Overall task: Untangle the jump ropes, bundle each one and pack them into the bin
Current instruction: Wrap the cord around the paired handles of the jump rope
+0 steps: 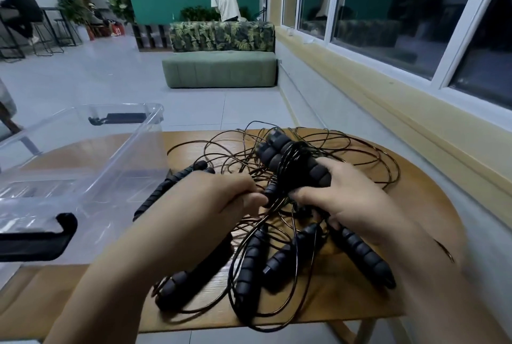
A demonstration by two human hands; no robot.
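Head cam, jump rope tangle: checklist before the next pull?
1. Clear plastic bin open and beside the tangle: ok.
2. Right hand gripping the cord-wrapped cluster of black foam handles: ok.
3. Left hand pinching into the thin black cords: ok; which rope it has: cannot tell.
4. Ropes separated: not ok, the cords loop over one another across the round wooden table.
5. Loose black foam handles at the near edge free to come out: cannot tell, cords cross them.
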